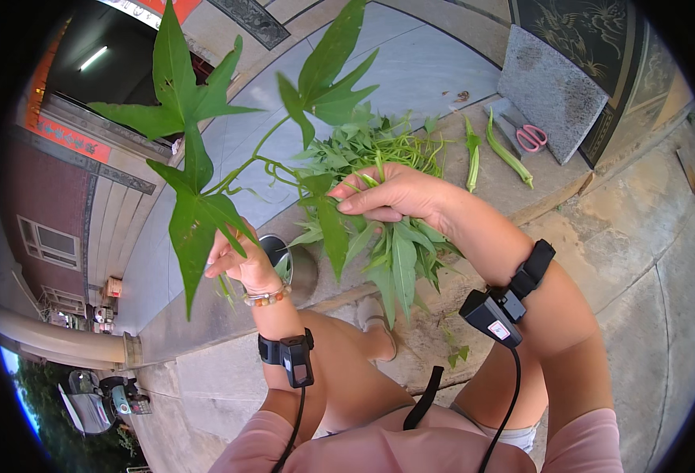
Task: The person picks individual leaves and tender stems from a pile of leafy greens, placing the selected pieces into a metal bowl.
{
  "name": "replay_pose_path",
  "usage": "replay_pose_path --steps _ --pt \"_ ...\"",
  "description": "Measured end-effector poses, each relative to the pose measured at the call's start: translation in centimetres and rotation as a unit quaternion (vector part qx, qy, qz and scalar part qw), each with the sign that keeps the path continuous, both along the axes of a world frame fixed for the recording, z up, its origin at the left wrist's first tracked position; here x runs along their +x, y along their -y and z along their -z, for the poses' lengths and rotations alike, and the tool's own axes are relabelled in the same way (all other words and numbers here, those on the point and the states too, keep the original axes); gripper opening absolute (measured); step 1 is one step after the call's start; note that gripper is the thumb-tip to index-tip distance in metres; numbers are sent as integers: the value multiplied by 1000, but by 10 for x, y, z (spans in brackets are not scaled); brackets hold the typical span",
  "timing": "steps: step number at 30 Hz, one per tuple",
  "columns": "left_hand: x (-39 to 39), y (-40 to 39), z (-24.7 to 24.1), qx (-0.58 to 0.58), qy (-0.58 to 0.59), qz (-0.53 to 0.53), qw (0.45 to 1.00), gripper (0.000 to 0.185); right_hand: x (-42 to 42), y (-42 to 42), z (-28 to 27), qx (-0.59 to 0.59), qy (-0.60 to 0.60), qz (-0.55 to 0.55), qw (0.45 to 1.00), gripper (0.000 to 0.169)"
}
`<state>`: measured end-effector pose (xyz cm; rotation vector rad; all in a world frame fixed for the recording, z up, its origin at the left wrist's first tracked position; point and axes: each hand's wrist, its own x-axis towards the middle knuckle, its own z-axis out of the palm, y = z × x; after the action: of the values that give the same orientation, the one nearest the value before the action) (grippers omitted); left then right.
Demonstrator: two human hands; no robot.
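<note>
My right hand [392,195] is closed on the stems of a bunch of leafy greens, whose long pointed leaves [403,266] hang below it. A vine with large lobed leaves [197,219] rises from beside those fingers and spreads up and left, in front of my left hand [238,257]. That hand, with a beaded bracelet at its wrist, has thin green stems at its fingers; leaves partly hide its grip. Behind my right hand a heap of cut greens [406,145] lies on the stone ledge. A metal container [303,272] with a leaf at its mouth stands between my hands.
Two long ridged green pods [508,151] [473,156] lie right of the heap. Pink-handled scissors [531,138] rest by a rough stone slab [551,88] leaning on the wall. The ledge's edge [560,198] drops to concrete paving. A scooter [120,399] stands far left.
</note>
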<state>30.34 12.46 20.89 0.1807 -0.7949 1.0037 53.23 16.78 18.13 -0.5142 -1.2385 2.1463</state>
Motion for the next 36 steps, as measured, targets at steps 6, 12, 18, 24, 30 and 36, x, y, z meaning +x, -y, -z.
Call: replay_pose_path --steps 6,12,18,24,30,36 --pt "-6 -3 -3 -9 -16 -7 1000 19 7 10 -12 16 16 16 1000 29" --pt "-10 -1 5 -25 -7 -2 1000 21 2 15 -14 -9 54 23 998 29" --pt "-12 -3 0 -32 -20 -14 999 14 5 13 -9 -30 54 46 997 27" --pt "-16 -3 5 -33 -6 2 999 17 0 16 -7 -60 46 37 996 27" --pt "-16 -3 7 -37 -2 6 999 17 2 17 -7 -48 49 36 997 27" --pt "-13 -3 7 -41 -6 6 999 15 2 19 -6 -50 62 40 996 26"
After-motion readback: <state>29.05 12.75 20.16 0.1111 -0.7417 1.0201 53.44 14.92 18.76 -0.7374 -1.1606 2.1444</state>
